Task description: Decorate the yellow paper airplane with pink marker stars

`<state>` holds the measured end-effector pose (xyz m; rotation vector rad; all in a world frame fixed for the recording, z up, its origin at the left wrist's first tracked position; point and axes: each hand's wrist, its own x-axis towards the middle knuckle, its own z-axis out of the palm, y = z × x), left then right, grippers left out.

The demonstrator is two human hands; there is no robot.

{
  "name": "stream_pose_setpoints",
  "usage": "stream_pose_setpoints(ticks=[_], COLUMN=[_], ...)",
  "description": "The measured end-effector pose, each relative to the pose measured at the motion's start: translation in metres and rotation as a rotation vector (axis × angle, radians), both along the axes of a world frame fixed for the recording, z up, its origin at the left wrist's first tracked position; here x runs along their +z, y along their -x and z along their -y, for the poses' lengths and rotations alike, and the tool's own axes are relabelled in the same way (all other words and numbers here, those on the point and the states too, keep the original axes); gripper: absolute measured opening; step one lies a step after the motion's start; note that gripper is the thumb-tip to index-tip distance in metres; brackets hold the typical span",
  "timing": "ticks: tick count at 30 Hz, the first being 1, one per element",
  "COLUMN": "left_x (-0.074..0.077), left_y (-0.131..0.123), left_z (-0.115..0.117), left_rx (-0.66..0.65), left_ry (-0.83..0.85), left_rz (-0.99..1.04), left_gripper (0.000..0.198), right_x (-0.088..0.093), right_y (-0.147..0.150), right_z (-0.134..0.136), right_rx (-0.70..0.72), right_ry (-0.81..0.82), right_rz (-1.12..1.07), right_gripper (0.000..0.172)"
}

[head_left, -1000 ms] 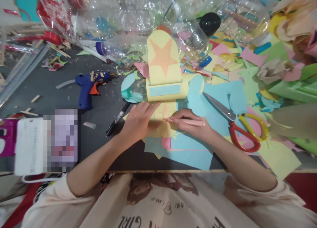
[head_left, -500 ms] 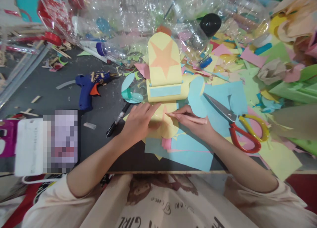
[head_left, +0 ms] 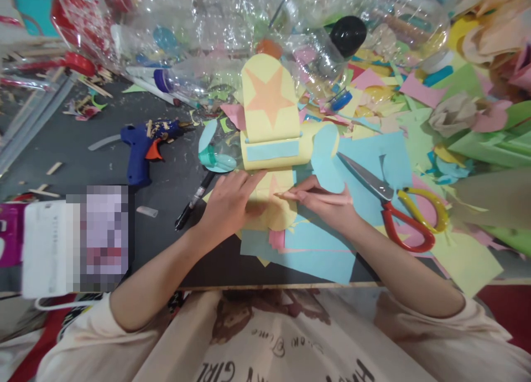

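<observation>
My right hand (head_left: 327,202) grips a pinkish pencil (head_left: 321,197), its tip on a yellow paper piece (head_left: 282,216) that bears part of an orange star. Flat on the left side of that same piece lies my left hand (head_left: 232,202), its fingers stretched out and holding nothing. Just beyond, a yellow paper shape (head_left: 269,127) carries an orange star and a light blue strip. A blue rounded paper piece (head_left: 327,155) sits beside my right hand. Near my left hand are a black marker (head_left: 194,199) and a green-capped bottle piece with blue paper (head_left: 215,158).
Scissors (head_left: 388,196) with red and yellow handles lie at the right on blue paper. A blue glue gun (head_left: 143,146) and a phone (head_left: 107,232) are to the left. Clear plastic bottles (head_left: 199,16) and coloured paper scraps (head_left: 468,94) crowd the back and right.
The view has shifted slightly, moving most things a little left. The pencil tip has moved slightly down on the yellow paper, and its shaft lies flatter. My left hand stays in place.
</observation>
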<state>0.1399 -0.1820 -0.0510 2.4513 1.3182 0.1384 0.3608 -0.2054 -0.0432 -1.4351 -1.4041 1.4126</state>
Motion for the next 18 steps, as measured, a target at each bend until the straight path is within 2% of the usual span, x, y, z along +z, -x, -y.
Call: stream_pose_setpoints(ticks=[4,10,18], left_x=[-0.0018,-0.0022,-0.0014], left_y=[0.0002,-0.0006,0.0007], left_z=[0.0007,0.0007,-0.0002], left_rx=[0.008,0.005,0.009], left_ry=[-0.016,-0.022,0.011], left_rz=[0.0,0.003,0.009], left_gripper=[0.048,0.048,0.049], right_x=[-0.001,0.0005,0.0], right_y=[0.0019,0.0045,0.0001], right_z=[0.0001,0.0015,0.0002], right_rx=[-0.075,-0.065,0.097], right_ry=[0.006,0.012,-0.048], right_rz=[-0.026,0.002,0.112], right_gripper=[0.026,0.025,0.03])
